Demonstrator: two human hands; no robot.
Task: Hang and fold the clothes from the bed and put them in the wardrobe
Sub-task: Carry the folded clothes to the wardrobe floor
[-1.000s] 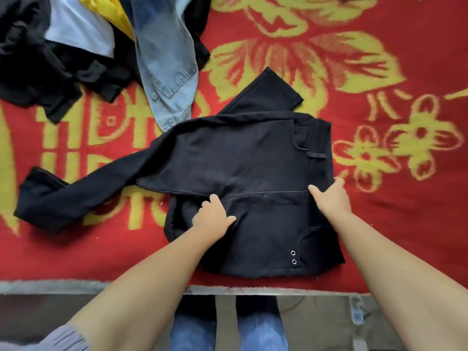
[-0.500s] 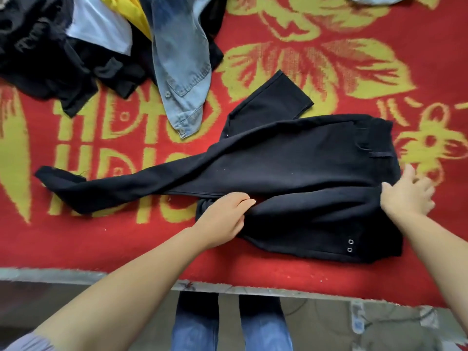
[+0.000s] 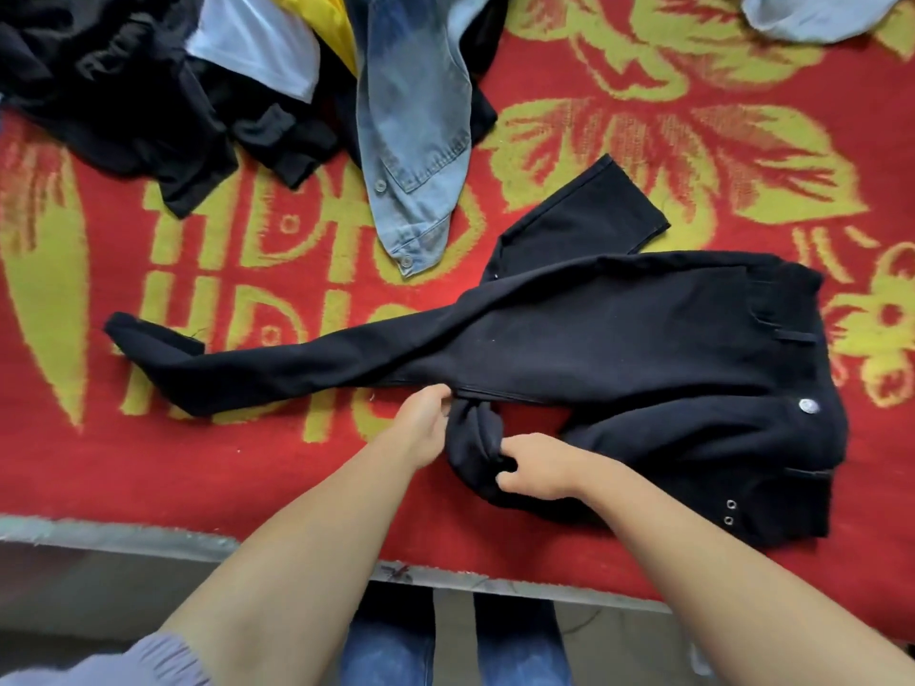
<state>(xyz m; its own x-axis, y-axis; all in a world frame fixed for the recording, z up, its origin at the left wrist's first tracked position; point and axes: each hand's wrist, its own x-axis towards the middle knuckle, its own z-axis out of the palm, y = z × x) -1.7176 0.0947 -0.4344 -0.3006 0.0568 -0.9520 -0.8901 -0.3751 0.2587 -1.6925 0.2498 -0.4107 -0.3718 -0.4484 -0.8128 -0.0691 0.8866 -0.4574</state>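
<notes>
Black trousers [image 3: 619,339] lie across the red-and-yellow blanket [image 3: 643,91] near the bed's front edge, one leg stretched left; left hand [image 3: 423,425] grips the fabric at the crotch seam; right hand [image 3: 534,467] pinches a bunched fold just beside it. Denim shirt [image 3: 411,141] and dark clothes pile [image 3: 124,91] sit behind.
</notes>
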